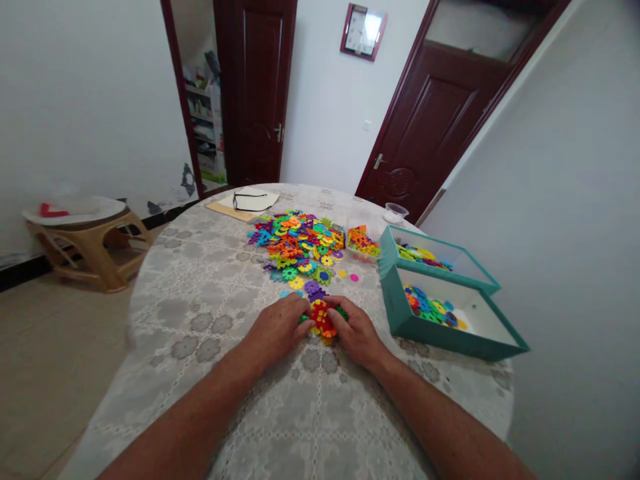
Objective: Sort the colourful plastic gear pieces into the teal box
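Between my hands, low over the table, is a cluster of interlocking plastic discs (323,319), mostly red with yellow, orange and green pieces. My left hand (284,321) grips its left side, fingers curled and thumb against the near edge. On the opposite side my right hand (356,328) holds it, thumb laid on the red face. Parts of the cluster are hidden behind my fingers. Just beyond it lie purple discs (313,287) and a yellow disc (296,283). Farther back spreads a big heap of notched, flower-like discs (300,240) in many colours.
Two teal boxes (395,313) with discs inside stand at the right. A clear tub (363,253) of orange and green pieces sits beside them, with a small clear bowl (396,211) behind. Glasses (250,195) rest on paper at the back left. A stool (90,247) stands left.
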Demonstrator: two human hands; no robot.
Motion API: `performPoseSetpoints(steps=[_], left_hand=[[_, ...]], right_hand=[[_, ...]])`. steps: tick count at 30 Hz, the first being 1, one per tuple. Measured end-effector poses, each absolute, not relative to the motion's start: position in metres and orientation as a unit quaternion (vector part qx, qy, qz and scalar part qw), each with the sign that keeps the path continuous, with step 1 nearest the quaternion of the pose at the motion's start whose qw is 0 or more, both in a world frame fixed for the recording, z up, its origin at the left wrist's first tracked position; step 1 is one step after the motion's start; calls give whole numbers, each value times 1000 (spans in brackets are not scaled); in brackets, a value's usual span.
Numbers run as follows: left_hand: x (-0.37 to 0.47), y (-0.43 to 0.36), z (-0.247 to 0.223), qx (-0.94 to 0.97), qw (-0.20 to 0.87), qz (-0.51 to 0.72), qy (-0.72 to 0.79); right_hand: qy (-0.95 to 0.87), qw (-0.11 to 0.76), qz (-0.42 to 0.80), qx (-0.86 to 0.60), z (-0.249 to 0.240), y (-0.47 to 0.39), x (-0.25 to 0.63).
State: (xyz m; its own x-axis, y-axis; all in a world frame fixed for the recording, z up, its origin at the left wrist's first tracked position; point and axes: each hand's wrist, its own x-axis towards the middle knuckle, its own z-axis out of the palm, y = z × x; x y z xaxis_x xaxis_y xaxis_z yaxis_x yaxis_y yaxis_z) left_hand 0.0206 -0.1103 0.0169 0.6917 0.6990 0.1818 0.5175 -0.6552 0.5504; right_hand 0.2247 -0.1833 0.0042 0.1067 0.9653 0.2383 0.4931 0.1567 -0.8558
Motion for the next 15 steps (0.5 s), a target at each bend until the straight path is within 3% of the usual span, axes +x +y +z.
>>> performPoseSetpoints(steps=[6, 15], left_hand=[[22, -108, 18, 857, 290, 234, 356], [20, -110, 24, 865, 288, 197, 360]], right_hand=[[-634, 461, 239, -573, 7, -186, 223], [-692, 443, 181, -541, 4, -187, 223]])
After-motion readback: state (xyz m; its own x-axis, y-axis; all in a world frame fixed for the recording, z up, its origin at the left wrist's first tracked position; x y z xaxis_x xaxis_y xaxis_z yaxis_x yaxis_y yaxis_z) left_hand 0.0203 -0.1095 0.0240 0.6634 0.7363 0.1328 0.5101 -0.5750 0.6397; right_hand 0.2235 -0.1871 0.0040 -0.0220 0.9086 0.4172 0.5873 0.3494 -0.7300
